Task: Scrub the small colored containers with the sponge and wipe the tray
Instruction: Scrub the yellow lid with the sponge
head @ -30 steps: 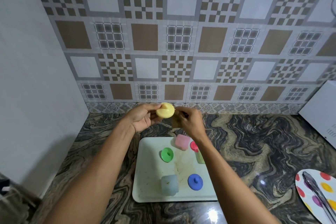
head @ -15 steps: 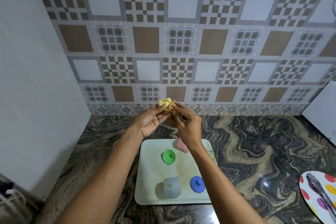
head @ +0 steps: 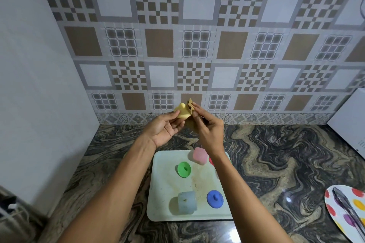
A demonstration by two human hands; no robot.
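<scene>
Head view shows a small yellow lid (head: 182,113) raised above the far edge of the marbled surface (head: 276,154), in front of the patterned wall tiles (head: 197,45). The left hand (head: 165,128) pinches the lid between thumb and fingertips, palm turned up. Pressed against the lid's right side is a tan sponge (head: 190,107), pinched in the fingertips of the right hand (head: 208,131). Below the hands, nearer the person, a pale tray (head: 158,193) lies flat on the surface, its middle marked with brownish smears. On the tray a green lid (head: 184,169) sits toward the far left, a pink container (head: 199,155) lies at the far edge just beside the right wrist, a pale blue container (head: 187,202) lies on its side near the front, and a blue lid (head: 215,198) rests just to its right. A sliver of something red (head: 211,161) shows beside the right forearm. At the right edge, well apart from the tray, a polka-dot plate (head: 335,215) carries metal tongs (head: 347,209).
</scene>
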